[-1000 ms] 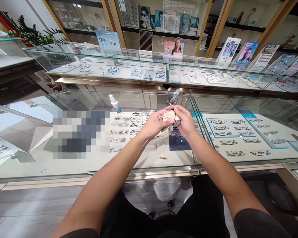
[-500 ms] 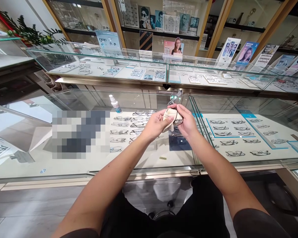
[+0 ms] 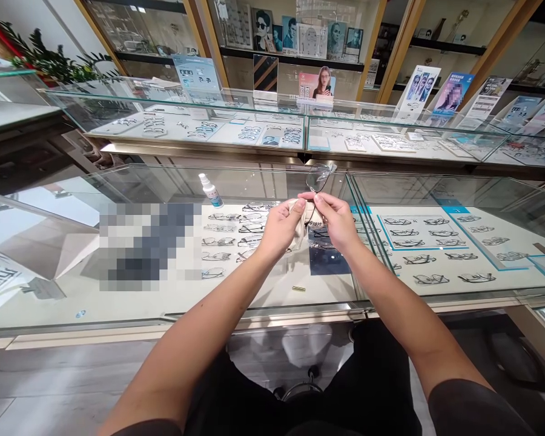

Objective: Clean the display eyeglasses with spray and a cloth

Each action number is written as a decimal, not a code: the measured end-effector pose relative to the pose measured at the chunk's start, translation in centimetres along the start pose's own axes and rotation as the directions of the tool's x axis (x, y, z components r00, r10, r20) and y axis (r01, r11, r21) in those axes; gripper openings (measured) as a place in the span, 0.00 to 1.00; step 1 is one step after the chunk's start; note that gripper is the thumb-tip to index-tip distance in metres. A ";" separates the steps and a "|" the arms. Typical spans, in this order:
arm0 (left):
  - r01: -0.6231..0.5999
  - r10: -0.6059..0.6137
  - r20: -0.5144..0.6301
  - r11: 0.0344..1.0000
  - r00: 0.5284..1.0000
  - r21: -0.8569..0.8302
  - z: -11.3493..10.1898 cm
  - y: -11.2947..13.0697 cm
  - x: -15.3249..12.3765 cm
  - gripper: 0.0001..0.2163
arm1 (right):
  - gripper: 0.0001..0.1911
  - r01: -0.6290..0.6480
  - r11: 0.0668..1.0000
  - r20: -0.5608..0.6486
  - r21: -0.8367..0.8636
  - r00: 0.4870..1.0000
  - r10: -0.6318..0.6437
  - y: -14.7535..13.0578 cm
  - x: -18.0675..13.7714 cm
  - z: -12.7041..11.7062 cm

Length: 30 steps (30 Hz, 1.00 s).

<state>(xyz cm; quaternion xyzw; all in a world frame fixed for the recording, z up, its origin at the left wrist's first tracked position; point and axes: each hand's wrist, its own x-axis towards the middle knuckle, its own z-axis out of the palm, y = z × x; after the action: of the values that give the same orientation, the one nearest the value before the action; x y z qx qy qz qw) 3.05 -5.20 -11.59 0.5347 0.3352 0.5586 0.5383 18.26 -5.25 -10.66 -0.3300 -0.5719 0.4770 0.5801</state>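
Observation:
Over the glass counter I hold a pair of eyeglasses (image 3: 318, 178), one lens standing up above my fingers and a thin dark temple running down between my hands. My left hand (image 3: 281, 229) is closed on a cream cleaning cloth (image 3: 298, 240) with dark printing, thumb on top. The cloth is bunched against the lower part of the glasses, which it partly hides. My right hand (image 3: 340, 223) pinches the frame between thumb and fingers near the lens.
A white spray bottle (image 3: 211, 191) stands on the counter beyond my left hand. Rows of spectacle frames (image 3: 220, 228) lie under the glass. A dark blue sheet (image 3: 329, 260) is below my hands, with a small gold-coloured piece (image 3: 298, 289) nearer me. A second showcase (image 3: 254, 130) stands behind.
The glasses have turned, so the lens is tilted differently. The cloth no longer wraps the near lens; my left hand has drawn it left, and my right thumb has moved onto the frame.

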 end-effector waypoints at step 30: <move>0.174 -0.145 0.190 0.974 0.971 -0.146 -0.3 0.5 0.4 0.29 | 0.20 -0.015 0.999 -0.125 0.050 0.992 0.021 0.2 0.4 -0.2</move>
<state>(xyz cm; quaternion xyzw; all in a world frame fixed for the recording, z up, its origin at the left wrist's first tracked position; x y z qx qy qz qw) 2.73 -4.83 -11.05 0.5084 0.2813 0.4885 0.6509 18.34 -4.82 -10.74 -0.3504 -0.5194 0.4744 0.6183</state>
